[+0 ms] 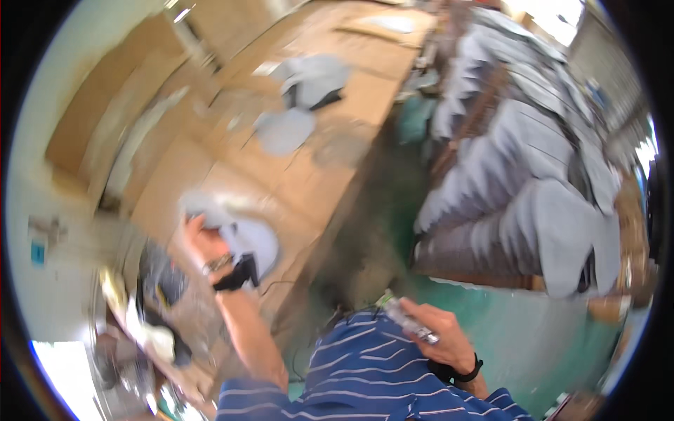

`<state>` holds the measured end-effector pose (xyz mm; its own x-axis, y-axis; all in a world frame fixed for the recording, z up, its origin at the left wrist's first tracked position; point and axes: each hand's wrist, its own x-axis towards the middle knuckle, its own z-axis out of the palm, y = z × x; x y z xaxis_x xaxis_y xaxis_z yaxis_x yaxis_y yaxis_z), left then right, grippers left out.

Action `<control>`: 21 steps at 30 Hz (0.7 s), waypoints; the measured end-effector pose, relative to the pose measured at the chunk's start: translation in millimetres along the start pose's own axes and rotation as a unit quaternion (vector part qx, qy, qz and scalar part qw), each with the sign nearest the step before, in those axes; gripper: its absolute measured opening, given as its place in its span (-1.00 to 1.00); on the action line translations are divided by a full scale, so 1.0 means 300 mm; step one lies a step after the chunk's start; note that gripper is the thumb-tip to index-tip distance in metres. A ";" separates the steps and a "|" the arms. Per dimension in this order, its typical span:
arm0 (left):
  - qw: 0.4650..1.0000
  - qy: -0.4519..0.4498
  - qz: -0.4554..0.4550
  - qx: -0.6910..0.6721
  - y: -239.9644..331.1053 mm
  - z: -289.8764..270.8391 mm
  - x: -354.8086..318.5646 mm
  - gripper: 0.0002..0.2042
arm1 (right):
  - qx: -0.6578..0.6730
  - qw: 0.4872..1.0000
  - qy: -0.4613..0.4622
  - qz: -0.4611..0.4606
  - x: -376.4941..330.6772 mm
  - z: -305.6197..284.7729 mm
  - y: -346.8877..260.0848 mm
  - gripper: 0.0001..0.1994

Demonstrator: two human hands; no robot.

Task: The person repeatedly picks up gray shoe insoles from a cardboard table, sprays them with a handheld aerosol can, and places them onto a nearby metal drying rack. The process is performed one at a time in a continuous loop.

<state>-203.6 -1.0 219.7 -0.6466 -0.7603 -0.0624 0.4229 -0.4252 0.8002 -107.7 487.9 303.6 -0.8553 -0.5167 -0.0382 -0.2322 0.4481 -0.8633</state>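
My left hand [204, 242], with a bracelet and a dark watch at its wrist, is over a pale grey rounded flat piece [261, 243] on the brown work table. Motion smears its fingers, so whether they grip the piece is unclear. In front of my striped shirt, my right hand [448, 335] is closed around a slim, partly clear cylindrical tool [408, 318] with a greenish-white end. The tool's exact kind cannot be made out. Farther up the table lie another grey rounded piece [285, 131] and a small pile of grey pieces [319, 76] with something dark beneath.
To the right, a rack [537, 282] carries long rows of similar grey pieces [519, 147]. Cardboard [105, 98] leans along the table's far left side. A dark plastic bag [163, 272] sits left of my left forearm. The floor [512, 326] is green.
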 end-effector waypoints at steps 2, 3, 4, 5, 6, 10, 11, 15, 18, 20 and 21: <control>0.992 -0.106 -0.054 -0.032 0.070 0.139 -0.001 -0.52 | 0.014 1.000 0.019 -0.006 -0.056 -0.023 0.050 -0.27; 0.992 -0.117 -0.033 -0.013 0.096 0.259 -0.032 -0.48 | 0.010 1.000 0.019 0.006 -0.074 -0.033 0.066 -0.24; 0.994 -0.113 -0.003 -0.013 0.131 0.323 -0.039 -0.41 | 0.009 1.000 0.010 0.008 -0.085 -0.036 0.073 -0.22; 0.987 -0.162 -0.013 -0.008 0.140 0.458 -0.088 -0.36 | -0.005 1.000 0.009 0.020 -0.103 -0.046 0.087 -0.20; 0.978 -0.190 -0.066 -0.051 0.126 0.603 -0.146 -0.35 | -0.001 0.999 0.034 0.029 -0.133 -0.061 0.092 -0.21; 0.957 -0.259 -0.110 -0.065 0.039 1.030 -0.269 -0.39 | 0.007 0.994 0.093 0.051 -0.200 -0.070 0.132 -0.23; 0.951 -0.270 -0.133 -0.068 0.028 1.154 -0.311 -0.39 | 0.011 0.993 0.097 0.060 -0.218 -0.075 0.136 -0.24; 0.769 -0.545 -0.289 -0.167 -0.212 1.684 -0.327 -0.56 | 0.004 0.986 0.139 0.092 -0.292 -0.079 0.196 -0.27; 0.757 -0.545 -0.313 -0.180 -0.326 1.975 -0.519 -0.59 | 0.019 0.987 0.127 0.101 -0.309 -0.110 0.207 -0.22; 0.801 -0.466 -0.346 -0.144 -0.455 2.078 -0.680 -0.59 | 0.016 0.983 0.138 0.119 -0.339 -0.129 0.223 -0.21; 0.797 -0.479 -0.349 -0.114 -0.528 2.081 -0.724 -0.59 | 0.017 0.983 0.137 0.123 -0.350 -0.139 0.224 -0.21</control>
<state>-526.6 538.1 478.9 -0.9171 0.3777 0.1275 -0.2177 -0.7424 0.6336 -53.0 602.7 270.7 -0.9774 -0.1770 -0.1153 0.0098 0.5072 -0.8618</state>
